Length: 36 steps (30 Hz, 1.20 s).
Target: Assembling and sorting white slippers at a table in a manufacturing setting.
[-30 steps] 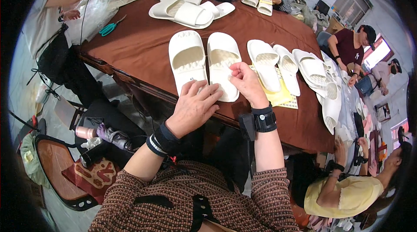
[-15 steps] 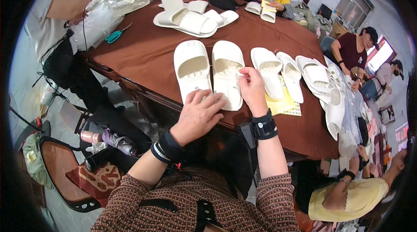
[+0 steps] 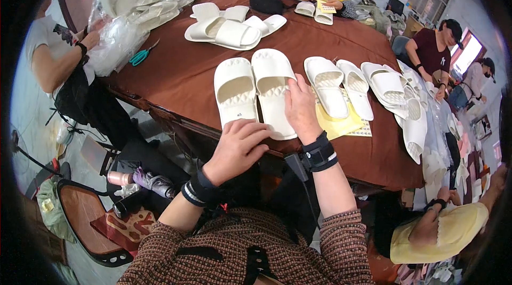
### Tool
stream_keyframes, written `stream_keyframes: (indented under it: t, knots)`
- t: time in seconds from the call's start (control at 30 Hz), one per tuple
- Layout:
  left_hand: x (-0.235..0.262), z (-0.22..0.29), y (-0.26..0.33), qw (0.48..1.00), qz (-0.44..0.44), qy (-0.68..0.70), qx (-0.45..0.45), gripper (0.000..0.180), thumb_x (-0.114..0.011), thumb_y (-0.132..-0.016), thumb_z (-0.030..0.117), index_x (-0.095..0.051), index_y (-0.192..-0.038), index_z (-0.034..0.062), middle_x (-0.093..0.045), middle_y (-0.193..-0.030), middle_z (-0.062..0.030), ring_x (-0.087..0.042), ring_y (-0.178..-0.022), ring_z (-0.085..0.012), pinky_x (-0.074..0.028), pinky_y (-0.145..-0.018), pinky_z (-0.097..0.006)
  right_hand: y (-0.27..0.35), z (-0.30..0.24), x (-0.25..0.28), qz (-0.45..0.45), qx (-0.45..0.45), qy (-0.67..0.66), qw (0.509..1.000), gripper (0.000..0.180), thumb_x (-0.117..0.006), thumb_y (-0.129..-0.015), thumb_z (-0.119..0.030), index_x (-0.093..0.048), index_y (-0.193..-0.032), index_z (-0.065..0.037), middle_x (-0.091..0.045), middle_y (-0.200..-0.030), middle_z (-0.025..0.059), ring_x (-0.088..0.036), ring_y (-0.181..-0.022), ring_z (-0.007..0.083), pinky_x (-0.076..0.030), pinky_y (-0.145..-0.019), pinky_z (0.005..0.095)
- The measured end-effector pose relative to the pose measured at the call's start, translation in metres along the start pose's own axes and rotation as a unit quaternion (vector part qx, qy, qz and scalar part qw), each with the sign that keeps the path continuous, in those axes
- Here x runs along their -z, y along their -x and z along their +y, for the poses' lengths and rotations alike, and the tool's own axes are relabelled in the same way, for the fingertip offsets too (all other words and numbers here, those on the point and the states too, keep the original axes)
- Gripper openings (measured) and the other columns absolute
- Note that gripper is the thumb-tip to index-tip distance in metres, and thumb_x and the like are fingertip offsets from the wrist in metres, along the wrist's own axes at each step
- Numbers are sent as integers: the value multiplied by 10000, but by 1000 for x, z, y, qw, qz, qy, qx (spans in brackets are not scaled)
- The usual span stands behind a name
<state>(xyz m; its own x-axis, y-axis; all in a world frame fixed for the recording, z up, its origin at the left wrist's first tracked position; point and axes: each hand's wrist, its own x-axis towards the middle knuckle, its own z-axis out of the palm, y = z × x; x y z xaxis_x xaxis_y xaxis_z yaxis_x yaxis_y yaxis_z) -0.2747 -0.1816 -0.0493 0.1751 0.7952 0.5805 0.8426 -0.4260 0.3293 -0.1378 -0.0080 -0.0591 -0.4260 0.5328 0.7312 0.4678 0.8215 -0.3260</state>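
At the near edge of the worktop (image 3: pixel 176 66), the left grip (image 3: pixel 238 146) lies palm down, fingers spread over the left slipper (image 3: pixel 234 76)'s heel; the right grip (image 3: pixel 302 109) points forward, fingers together along the right slipper (image 3: pixel 276 114)'s outer side, any pinch impossible to tell. Stacked slippers (image 3: pixel 241 35) lie toward the worktop's far side.

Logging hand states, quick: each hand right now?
Left hand: open, bent fingers over the heel of the front pair's left slipper.
Right hand: touching side of that pair's right slipper; grip unclear.
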Motion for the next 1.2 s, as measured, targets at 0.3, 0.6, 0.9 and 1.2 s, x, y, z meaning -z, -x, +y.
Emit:
stream_keyframes:
  t: [0.3,0.6,0.9,1.2]
  knots:
    - [17,-31,28,957,165,127,204,190,-570,-875,-5,-633,-1052,-30,-637,-1043,-150,-624,-949,-247,-493,-823,-313,2,12,7,46,-46,-114,991,189,-494,-882,-25,-534,-1043,66,-538,-1082,251,-516,-1007,418,-425,-876,481]
    - [16,-35,49,911,91,264,304,168,-529,-958,55,-574,-1084,-46,-608,-925,-40,-551,-863,-104,-457,-783,-236,-3,-39,28,26,-71,-208,975,339,-514,-918,-57,-502,-1234,64,-434,-1370,261,-471,-1159,438,-384,-997,465]
    - [21,-18,40,847,101,410,325,185,-552,-980,150,-575,-1067,-12,-637,-934,-41,-591,-793,-94,-482,-736,-225,-22,-48,51,104,-22,-261,959,273,-472,-938,-70,-495,-1168,75,-480,-1258,253,-484,-1069,444,-402,-954,470]
    - [22,4,14,880,-43,394,263,201,-547,-982,136,-604,-1088,-25,-651,-1026,-53,-602,-911,-113,-483,-838,-249,-81,37,120,138,-96,-287,943,326,-491,-965,-178,-563,-1161,73,-638,-971,142,-613,-917,234,-474,-827,321]
